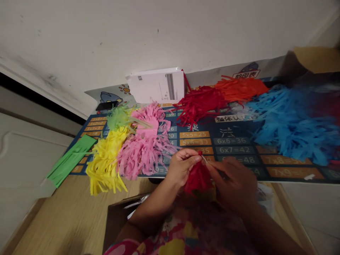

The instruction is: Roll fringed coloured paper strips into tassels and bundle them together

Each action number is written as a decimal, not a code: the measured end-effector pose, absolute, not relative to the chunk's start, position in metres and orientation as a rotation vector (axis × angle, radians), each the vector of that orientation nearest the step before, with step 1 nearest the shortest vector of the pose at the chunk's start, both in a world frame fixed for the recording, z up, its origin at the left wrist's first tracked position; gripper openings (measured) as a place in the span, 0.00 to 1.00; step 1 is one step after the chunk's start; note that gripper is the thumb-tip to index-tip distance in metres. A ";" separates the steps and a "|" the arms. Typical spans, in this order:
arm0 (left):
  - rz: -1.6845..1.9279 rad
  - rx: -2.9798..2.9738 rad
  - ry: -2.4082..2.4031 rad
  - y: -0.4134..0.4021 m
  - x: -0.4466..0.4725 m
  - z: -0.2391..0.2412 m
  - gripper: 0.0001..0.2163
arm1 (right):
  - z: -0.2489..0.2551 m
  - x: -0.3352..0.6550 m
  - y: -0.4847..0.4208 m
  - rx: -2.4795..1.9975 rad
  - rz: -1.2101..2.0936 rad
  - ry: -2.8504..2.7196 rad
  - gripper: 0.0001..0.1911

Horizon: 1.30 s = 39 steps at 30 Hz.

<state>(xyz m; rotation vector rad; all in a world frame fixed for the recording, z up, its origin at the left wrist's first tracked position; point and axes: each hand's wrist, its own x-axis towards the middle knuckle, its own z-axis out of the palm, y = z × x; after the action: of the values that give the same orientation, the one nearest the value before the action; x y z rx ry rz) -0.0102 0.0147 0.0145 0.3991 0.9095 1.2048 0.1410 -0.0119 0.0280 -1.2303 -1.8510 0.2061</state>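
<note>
By the desk's (195, 141) near edge, the left hand (180, 168) is pinching a red fringed paper tassel (196, 180), seemingly steadying its top, while the right hand's (235, 180) fingertips are clamping a thin white string (204, 159).

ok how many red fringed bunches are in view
2 clearly: red tassel in the left hand, red pile by the white package; the dark red blur far right may be another.

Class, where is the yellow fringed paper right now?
The yellow fringed paper lies at the left in the head view, hanging over the near edge of the printed mat, between the green paper strips and the pink fringed paper.
</note>
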 end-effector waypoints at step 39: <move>1.138 1.582 1.219 -0.010 0.012 -0.002 0.08 | 0.015 0.182 0.003 -1.273 0.692 -1.970 0.11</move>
<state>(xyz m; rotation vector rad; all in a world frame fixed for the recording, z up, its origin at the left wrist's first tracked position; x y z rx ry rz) 0.0119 -0.0099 -0.0016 1.5817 1.2187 1.1375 0.1824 0.0029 0.0151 -1.2734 -1.9696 0.6915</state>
